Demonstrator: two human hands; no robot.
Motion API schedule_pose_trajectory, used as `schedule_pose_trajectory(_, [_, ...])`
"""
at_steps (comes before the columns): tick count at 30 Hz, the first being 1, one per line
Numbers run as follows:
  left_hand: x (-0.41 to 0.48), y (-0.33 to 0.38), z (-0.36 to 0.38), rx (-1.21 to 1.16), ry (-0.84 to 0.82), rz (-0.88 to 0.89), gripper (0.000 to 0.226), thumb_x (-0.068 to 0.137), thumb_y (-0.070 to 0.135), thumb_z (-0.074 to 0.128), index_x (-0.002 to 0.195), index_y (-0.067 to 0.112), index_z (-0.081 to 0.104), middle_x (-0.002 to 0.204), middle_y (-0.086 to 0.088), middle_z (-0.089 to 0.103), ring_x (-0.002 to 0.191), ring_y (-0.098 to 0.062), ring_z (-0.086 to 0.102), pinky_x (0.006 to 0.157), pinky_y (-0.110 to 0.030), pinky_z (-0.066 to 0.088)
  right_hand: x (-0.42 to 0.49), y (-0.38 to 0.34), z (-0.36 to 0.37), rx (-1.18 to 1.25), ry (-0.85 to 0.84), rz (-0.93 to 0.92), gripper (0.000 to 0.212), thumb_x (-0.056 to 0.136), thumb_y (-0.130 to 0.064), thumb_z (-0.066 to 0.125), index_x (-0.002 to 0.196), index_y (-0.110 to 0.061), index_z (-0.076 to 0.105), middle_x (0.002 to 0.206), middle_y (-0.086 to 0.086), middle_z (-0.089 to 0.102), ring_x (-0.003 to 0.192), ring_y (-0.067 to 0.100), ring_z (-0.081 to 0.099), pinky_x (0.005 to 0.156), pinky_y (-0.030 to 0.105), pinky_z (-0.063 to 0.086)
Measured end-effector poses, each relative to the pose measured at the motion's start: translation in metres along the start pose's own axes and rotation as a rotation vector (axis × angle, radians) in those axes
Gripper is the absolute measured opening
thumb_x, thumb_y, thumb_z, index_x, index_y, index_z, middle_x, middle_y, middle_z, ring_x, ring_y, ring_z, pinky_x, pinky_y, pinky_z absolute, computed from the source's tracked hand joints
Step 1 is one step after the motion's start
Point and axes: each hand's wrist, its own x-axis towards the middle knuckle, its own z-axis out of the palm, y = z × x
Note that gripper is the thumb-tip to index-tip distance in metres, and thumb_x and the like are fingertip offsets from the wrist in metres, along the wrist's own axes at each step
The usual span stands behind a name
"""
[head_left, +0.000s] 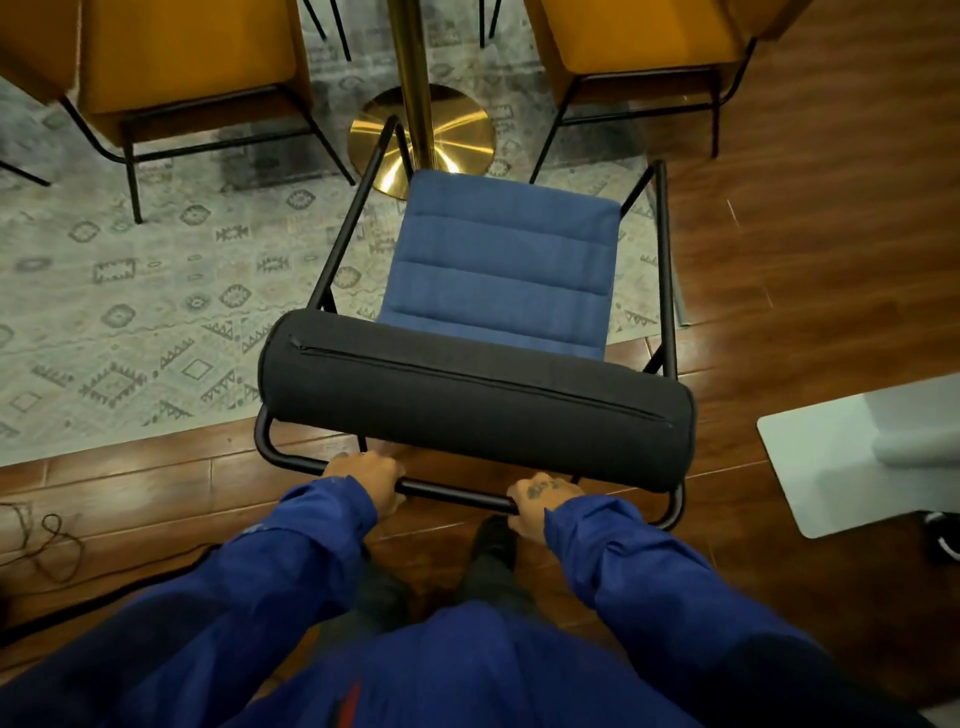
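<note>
A chair with a blue padded seat (498, 265) and a black tubular frame stands in front of me, seen from above and behind. A dark grey cylindrical bolster (467, 400) forms its backrest. My left hand (371, 480) grips the black rear bar (457, 496) of the frame just behind the bolster. My right hand (540, 501) grips the same bar further right. Both wrists wear blue sleeves. The chair's front half is over a patterned rug (130, 312), its back over the wooden floor.
Two mustard-yellow chairs (182, 67) (639, 47) on black legs stand at the far side. Between them rises a brass table post on a round base (452, 135), close to the blue seat's front. A white flat base (852, 457) lies right. A cable (52, 545) lies at left.
</note>
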Motion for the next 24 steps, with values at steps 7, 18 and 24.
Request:
schedule_pose_trajectory(7, [-0.019,0.024,-0.048,-0.044,-0.027,0.075,0.033,0.079,0.048,0.061,0.105,0.027,0.061,0.105,-0.003,0.066,0.093,-0.025,0.063,0.087,-0.042,0.054,-0.021,0.007,-0.04,0.01,-0.006,-0.11,0.031,0.09,-0.036,0.058,0.114,-0.016,0.058,0.119,0.013,0.056,0.096,0.03,0.057,0.079,0.036,0.047])
schedule_pose_trajectory(18, [-0.069,0.07,-0.153,-0.217,0.43,0.026,0.029,0.084,0.051,0.057,0.096,0.026,0.067,0.101,-0.005,0.071,0.097,-0.026,0.064,0.085,-0.038,0.054,-0.078,0.032,-0.125,0.308,0.467,-0.09,0.018,0.088,-0.036,0.055,0.095,-0.022,0.063,0.105,0.011,0.066,0.099,0.031,0.06,0.086,0.038,0.051])
schedule_pose_trajectory(24, [-0.076,0.064,-0.171,-0.271,0.56,-0.047,0.028,0.083,0.052,0.058,0.092,0.027,0.068,0.094,-0.002,0.072,0.09,-0.023,0.065,0.082,-0.039,0.055,-0.079,0.05,-0.149,0.377,0.623,-0.034,0.017,0.088,-0.035,0.056,0.084,-0.019,0.062,0.091,0.01,0.067,0.088,0.03,0.061,0.073,0.032,0.047])
